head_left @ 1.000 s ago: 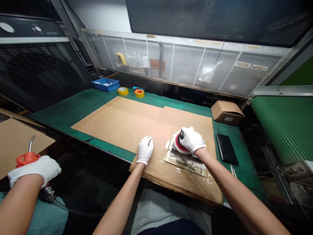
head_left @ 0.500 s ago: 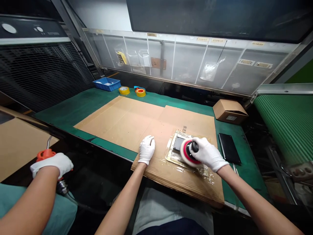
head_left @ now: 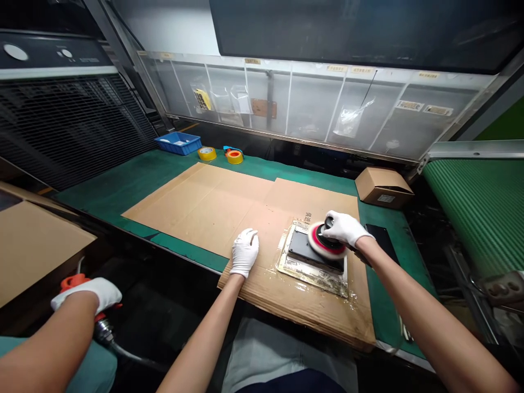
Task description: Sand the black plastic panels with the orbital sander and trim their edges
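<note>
My right hand (head_left: 345,228), in a white glove, is closed around the black handle of a polisher (head_left: 326,241) with a red backing and a white pad. The pad rests on a dark flat panel (head_left: 300,245), covering its right part. That panel sits in a metal-coloured frame (head_left: 311,277) taped onto the cardboard. Left of the frame, my gloved left hand (head_left: 244,251) lies on the cardboard stack (head_left: 229,213) near its front edge, thumb apart from the fingers and nothing held.
A co-worker's gloved hand (head_left: 92,295) grips an orange tool (head_left: 73,281) at lower left. Another black panel (head_left: 382,240) lies right of the cardboard, partly behind my forearm. Farther back are a blue bin (head_left: 179,144), tape rolls (head_left: 207,153) and a carton (head_left: 382,188).
My right hand and the polisher have moved up and slightly right across the panel, uncovering its lower part. My left hand stays in place.
</note>
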Demonstrator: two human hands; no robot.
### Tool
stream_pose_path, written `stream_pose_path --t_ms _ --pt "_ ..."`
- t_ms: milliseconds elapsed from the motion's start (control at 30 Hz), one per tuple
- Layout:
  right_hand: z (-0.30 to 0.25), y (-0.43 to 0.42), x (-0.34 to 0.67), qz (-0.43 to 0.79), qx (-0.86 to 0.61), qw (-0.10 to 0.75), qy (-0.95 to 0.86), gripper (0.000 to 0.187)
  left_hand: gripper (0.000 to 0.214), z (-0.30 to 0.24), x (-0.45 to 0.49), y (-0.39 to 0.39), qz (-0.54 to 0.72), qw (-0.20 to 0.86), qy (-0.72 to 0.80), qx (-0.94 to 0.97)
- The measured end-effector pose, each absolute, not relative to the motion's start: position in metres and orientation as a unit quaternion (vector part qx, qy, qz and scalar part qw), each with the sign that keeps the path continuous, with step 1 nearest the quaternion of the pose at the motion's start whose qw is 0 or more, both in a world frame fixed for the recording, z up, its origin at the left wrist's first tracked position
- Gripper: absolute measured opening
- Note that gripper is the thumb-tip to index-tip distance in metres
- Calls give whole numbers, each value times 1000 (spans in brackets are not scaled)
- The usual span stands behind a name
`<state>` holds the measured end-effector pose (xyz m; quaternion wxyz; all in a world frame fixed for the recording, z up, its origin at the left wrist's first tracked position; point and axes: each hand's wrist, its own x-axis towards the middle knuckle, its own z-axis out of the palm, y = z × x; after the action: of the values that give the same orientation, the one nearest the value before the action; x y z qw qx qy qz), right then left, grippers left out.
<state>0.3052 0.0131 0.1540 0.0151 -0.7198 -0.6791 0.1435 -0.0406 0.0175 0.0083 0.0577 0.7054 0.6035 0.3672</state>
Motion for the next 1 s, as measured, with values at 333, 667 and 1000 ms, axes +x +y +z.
stream_pose_path --t_ms 333,667,1000 --pt "160 56 245 207 -664 43 -717 45 29 5 -46 20 383 71 592 705" --pt "158 10 327 209 -720 27 -661 42 27 3 -44 24 383 67 592 706" --pt "154 51 283 214 -706 25 -675 52 28 1 -49 25 374 85 591 709"
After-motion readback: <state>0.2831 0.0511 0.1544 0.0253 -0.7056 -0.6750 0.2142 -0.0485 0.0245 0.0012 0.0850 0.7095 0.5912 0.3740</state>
